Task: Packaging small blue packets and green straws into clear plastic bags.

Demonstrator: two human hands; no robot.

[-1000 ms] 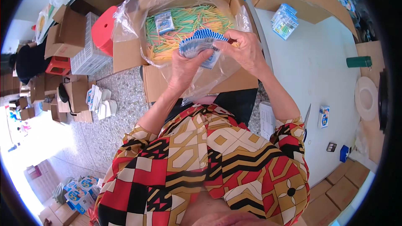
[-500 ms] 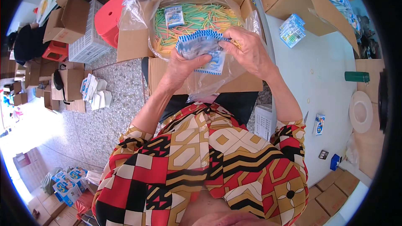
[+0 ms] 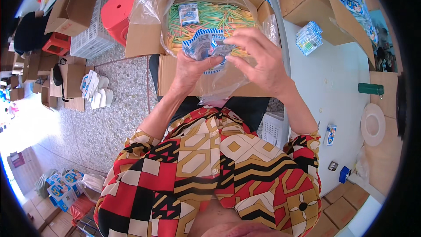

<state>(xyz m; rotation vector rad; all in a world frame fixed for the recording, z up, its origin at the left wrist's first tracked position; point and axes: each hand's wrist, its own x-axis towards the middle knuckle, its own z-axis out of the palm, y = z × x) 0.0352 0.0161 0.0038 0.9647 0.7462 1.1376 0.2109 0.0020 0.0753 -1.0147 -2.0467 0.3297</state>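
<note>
At upper centre of the frame, your left hand [image 3: 189, 71] pinched a fanned stack of blue-and-white packets [image 3: 203, 44] from below; your right hand [image 3: 258, 61] gripped its right edge, fingers curled. Behind them sat a plastic-lined cardboard box [image 3: 144, 39] of green and yellow sticks [image 3: 228, 17].

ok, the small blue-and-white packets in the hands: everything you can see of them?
The packets are a small fanned stack of flat sachets, white with blue striped edges and blue print, looking like thin plastic or foil. The left hand grips them from below, thumb across the front; the right hand pinches their right edge with its fingertips. They are held above the plastic-lined cardboard box of green and yellow sticks. Count unclear.
</note>
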